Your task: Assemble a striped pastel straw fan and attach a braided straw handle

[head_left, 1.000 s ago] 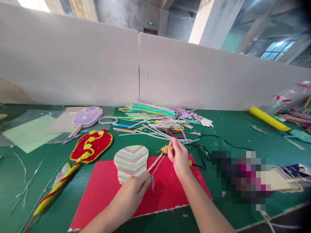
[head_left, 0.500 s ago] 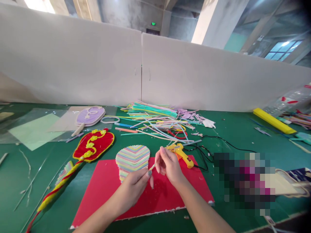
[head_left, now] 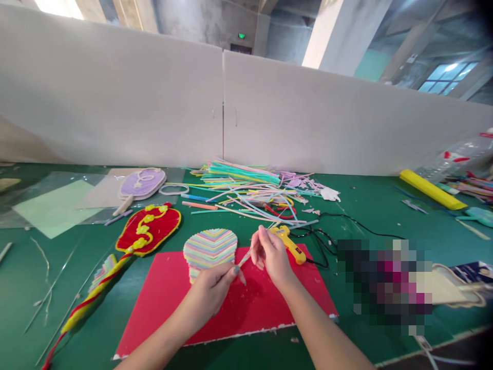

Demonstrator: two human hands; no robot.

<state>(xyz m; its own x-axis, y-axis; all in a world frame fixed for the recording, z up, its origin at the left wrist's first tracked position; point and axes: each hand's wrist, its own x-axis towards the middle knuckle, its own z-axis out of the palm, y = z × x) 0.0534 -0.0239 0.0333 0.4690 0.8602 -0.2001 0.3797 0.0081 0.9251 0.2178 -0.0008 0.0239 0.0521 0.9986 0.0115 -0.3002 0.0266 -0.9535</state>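
Between my two hands runs a short, thin pale strip [head_left: 245,258], perhaps a piece of pipe cleaner. My left hand [head_left: 215,285] pinches its lower end, and my right hand [head_left: 268,254] has thumb and fingers closed at its upper end. Both hands are above a red board [head_left: 162,303]. Just beyond my left hand lies a heart-shaped panel [head_left: 211,246] of pastel striped pipe cleaners, its lower part hidden by that hand. A yellow glue gun [head_left: 291,242] rests behind my right hand, partly covered by it.
Loose pipe cleaners [head_left: 239,174] are heaped at the back, with red-handled scissors [head_left: 283,211] among them. A red and yellow fan [head_left: 131,228] lies left, a lilac fan [head_left: 141,183] behind it. A black cord [head_left: 362,222] crosses rightward; a yellow bar [head_left: 433,190] lies far right.
My right hand has moved slightly up and right, away from my left. More of the pale strip shows between them. The panel and glue gun stay in place.
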